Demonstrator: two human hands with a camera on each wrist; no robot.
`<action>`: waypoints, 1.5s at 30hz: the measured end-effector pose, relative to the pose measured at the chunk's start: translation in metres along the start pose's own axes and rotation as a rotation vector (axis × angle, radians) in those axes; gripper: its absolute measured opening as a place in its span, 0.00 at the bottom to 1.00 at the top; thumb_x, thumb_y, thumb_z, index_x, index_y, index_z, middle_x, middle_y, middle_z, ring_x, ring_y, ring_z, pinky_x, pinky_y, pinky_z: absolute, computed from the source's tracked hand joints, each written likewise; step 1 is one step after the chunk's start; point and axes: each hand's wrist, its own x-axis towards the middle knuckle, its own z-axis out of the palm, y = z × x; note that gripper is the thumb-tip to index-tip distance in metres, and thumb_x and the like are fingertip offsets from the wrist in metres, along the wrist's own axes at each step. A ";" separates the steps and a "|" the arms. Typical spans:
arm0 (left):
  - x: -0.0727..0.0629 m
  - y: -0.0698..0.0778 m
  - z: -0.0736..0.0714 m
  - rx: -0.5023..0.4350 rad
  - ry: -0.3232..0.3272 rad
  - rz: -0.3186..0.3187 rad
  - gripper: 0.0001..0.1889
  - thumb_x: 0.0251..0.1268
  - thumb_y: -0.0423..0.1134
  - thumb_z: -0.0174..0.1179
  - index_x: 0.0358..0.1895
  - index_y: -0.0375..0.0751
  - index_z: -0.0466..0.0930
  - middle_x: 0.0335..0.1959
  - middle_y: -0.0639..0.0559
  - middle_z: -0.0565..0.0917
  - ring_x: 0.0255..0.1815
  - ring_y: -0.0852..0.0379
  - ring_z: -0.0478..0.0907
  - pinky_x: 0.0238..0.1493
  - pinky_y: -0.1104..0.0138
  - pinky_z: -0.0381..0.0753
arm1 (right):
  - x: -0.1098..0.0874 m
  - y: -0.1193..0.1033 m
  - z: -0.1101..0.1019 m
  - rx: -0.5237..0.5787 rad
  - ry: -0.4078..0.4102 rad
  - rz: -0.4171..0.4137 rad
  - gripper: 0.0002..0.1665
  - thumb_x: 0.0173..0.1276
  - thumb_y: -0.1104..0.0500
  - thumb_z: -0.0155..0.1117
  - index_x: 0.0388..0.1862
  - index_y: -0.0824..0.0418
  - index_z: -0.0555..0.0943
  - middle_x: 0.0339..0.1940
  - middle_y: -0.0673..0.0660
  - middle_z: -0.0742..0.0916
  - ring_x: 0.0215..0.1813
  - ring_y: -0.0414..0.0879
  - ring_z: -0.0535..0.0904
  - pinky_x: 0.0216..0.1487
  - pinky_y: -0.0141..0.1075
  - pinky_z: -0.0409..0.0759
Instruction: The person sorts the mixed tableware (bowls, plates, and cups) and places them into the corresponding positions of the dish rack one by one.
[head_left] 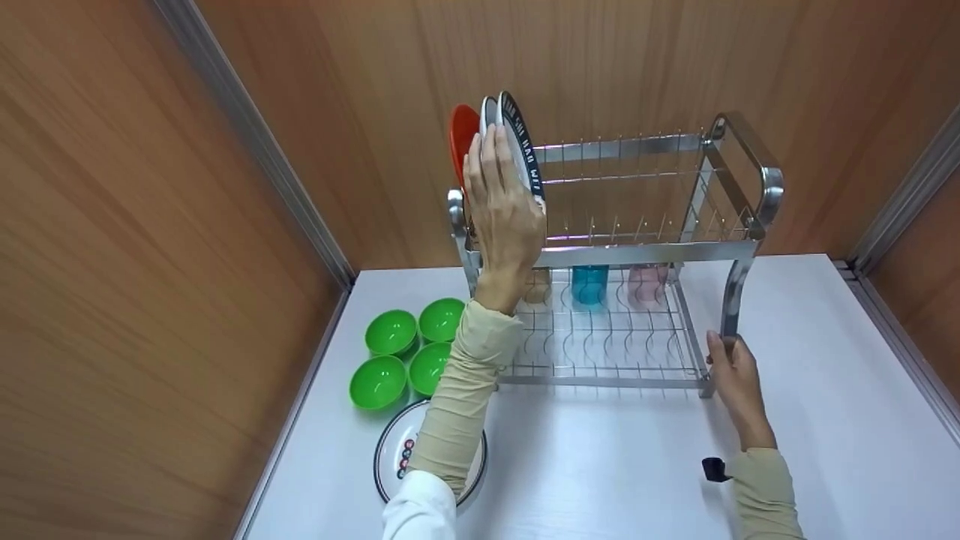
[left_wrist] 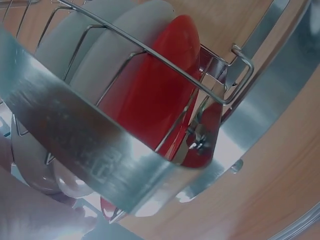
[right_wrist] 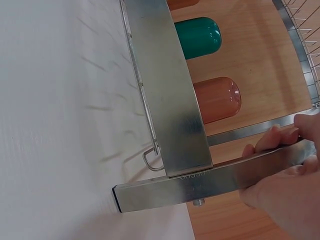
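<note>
My left hand (head_left: 506,214) reaches up to the left end of the dish rack's top tier, its straight fingers lying against a white plate with a dark lettered rim (head_left: 525,142). Its thumb is hidden. Close beside that plate stand another white plate (head_left: 490,111) and a red plate (head_left: 463,139), all upright between the wires; the left wrist view shows the red plate (left_wrist: 167,75) by the rack's end. Down at the right, my right hand (head_left: 739,379) grips the front leg of the metal dish rack (head_left: 622,253), fingers wrapped round it in the right wrist view.
On the lower tier sit a brownish cup (head_left: 537,286), a blue cup (head_left: 589,283) and a pink cup (head_left: 647,283). Several green bowls (head_left: 391,332) stand left of the rack. A round dark-rimmed plate (head_left: 390,457) lies in front of them, partly under my left sleeve. Wooden panels surround the white table.
</note>
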 end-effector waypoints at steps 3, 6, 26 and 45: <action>0.001 -0.003 0.001 0.030 -0.031 -0.021 0.32 0.73 0.36 0.54 0.78 0.35 0.61 0.80 0.40 0.60 0.80 0.43 0.52 0.82 0.58 0.40 | 0.000 -0.001 0.000 0.004 -0.003 0.003 0.31 0.81 0.33 0.42 0.47 0.61 0.70 0.47 0.62 0.76 0.47 0.50 0.71 0.44 0.35 0.71; 0.001 -0.006 0.000 0.050 -0.057 -0.049 0.33 0.73 0.37 0.54 0.79 0.36 0.60 0.80 0.41 0.59 0.80 0.43 0.50 0.82 0.58 0.39 | 0.000 -0.001 0.000 0.001 -0.008 -0.001 0.31 0.81 0.33 0.42 0.47 0.61 0.70 0.46 0.61 0.76 0.48 0.52 0.71 0.44 0.36 0.71; -0.002 -0.012 0.001 0.018 -0.068 -0.102 0.38 0.70 0.48 0.61 0.80 0.44 0.59 0.80 0.40 0.57 0.81 0.43 0.46 0.82 0.55 0.35 | -0.001 0.000 0.001 0.011 0.000 -0.019 0.33 0.80 0.32 0.42 0.49 0.62 0.70 0.46 0.61 0.76 0.47 0.50 0.70 0.45 0.36 0.70; -0.037 -0.006 -0.019 -0.377 0.209 -0.093 0.29 0.68 0.41 0.65 0.69 0.35 0.72 0.68 0.37 0.72 0.71 0.45 0.65 0.65 0.61 0.77 | 0.000 -0.002 -0.004 -0.045 0.006 -0.003 0.34 0.81 0.32 0.40 0.52 0.62 0.70 0.47 0.61 0.76 0.46 0.49 0.71 0.41 0.33 0.71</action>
